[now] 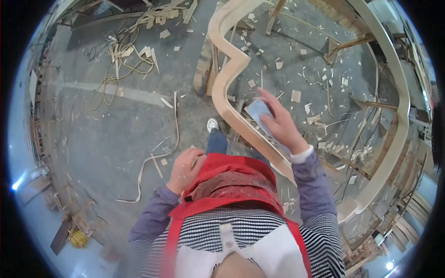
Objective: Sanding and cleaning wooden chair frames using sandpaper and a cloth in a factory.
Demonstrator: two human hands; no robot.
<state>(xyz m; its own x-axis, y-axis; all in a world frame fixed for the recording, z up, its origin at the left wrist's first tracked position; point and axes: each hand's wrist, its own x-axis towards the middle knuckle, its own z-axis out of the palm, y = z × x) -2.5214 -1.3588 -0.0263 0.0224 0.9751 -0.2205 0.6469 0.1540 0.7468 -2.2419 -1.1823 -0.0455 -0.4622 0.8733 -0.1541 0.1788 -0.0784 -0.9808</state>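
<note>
Head view: a light blue pad [257,110] sits in the right hand [282,123], just beside the inner edge of a long, wavy wood rail [222,88]. The thumb and fingers grip the pad — I cannot tell if it touches the wood. The left hand [186,169] is down by the red apron [232,162], with its fingers loosely bent. Its palm is hidden, so I cannot tell if it holds anything.

The rail already has its bends and one pointy corner, and its top looks mostly even, so the big shaping seems done. Any last rubbing on the edges may be left, but small rough spots are too tiny to see from here.

The rail is tan wood, thick and bendy like a snake. Farther right, a wide, pale curved rim [402,102] makes a big round side. Wooden legs [276,18] stand near the rail's far end.

The floor [134,125] is grey and dusty. Flat, pale wood scraps [295,96] lie all over it, some square and some like splinters. A long, thin strip [140,178] curls on the left — and past it lies a messy yellow cord [123,39].
</note>
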